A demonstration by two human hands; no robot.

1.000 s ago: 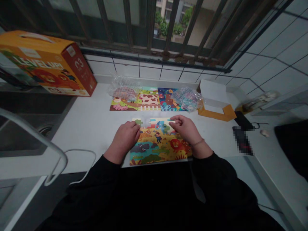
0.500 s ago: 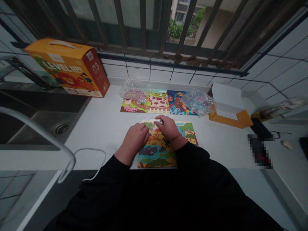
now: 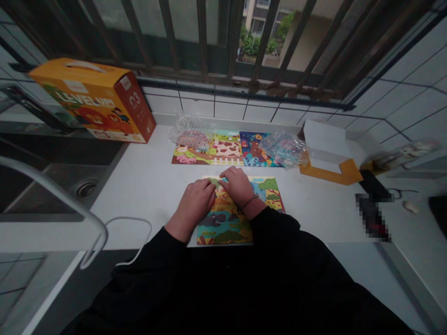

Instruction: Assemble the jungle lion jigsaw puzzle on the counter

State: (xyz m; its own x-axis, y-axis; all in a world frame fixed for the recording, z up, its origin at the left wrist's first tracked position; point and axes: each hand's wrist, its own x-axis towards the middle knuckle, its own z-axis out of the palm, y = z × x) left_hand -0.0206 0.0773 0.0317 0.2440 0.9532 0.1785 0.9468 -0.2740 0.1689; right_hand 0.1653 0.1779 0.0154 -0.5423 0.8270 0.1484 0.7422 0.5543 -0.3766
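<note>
A colourful animal jigsaw puzzle point(image 3: 225, 236), with a hippo and trees on it, lies flat at the counter's front edge. My left hand point(image 3: 197, 200) rests over its upper left side, fingers curled together; what they hold, if anything, is hidden. At the top edge my right hand point(image 3: 238, 188) has thumb and forefinger pinched on a small bluish puzzle piece point(image 3: 225, 179). The two hands' fingertips are close together, and my right wrist covers part of the picture.
Behind lie a farm picture point(image 3: 226, 149) and a dark-blue night picture point(image 3: 247, 148), with plastic bags of pieces point(image 3: 192, 137) point(image 3: 284, 146) on them. An orange box point(image 3: 94, 100) stands left by the sink point(image 3: 59, 186). An opened box point(image 3: 328, 172) is at right; a white hose point(image 3: 70, 200) arches at left.
My right thumb and forefinger have closed together at the puzzle's top edge. My left hand stays in nearly the same place. The whole view has shifted slightly.
</note>
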